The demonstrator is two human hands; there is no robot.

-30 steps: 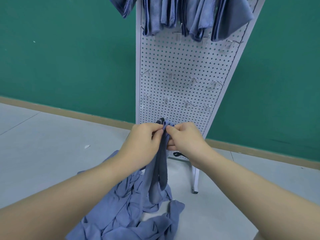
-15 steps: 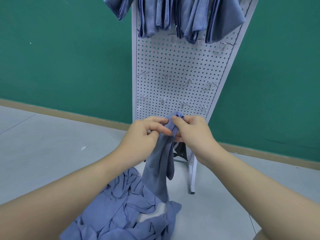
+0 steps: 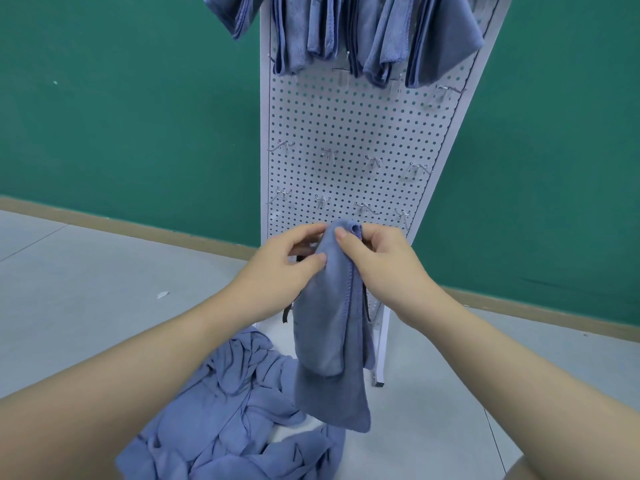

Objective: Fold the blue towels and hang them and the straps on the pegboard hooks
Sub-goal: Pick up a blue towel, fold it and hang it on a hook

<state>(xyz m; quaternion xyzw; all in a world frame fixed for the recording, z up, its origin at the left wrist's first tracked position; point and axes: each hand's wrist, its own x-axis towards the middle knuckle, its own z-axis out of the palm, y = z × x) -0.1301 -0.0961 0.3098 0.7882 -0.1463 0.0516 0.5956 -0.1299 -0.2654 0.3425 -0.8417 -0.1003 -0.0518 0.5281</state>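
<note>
Nearby, both hands, left (image 3: pixel 289 263) and right (image 3: pixel 375 261), pinched 1 folded towel (image 3: pixel 330 327) before the pegboard (image 3: pixel 349 133), hiding its lowest part. Behind it hung dark straps (image 3: pixel 286 311). A towel heap (image 3: pixel 239 403) lay on the floor (image 3: pixel 86 289); 8 bare hooks (image 3: pixel 327 154) showed below hung towels (image 3: pixel 346 29).

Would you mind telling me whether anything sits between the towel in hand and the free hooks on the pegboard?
Nothing visible does. The folded towel, pinched by the left hand and right hand, hangs right before the pegboard; the bare hooks above are unobstructed.
</note>
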